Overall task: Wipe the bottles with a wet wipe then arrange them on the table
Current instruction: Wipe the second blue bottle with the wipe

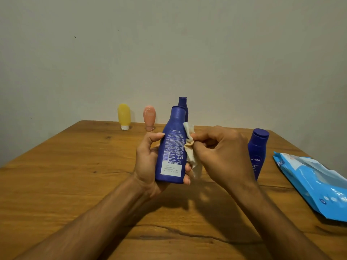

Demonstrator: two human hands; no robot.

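A plain, pale grey-beige wall (169, 44) fills the upper half of the view, marked only by a few small dark specks (75, 37). Below it lies a wooden desk (75, 175), warm brown, with knots and dark cracks along the grain. The light is dim and soft.

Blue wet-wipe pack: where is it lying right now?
In the head view, the blue plastic wet-wipe pack lies flat at the right edge of the wooden table, just right of the standing dark blue Nivea bottle.
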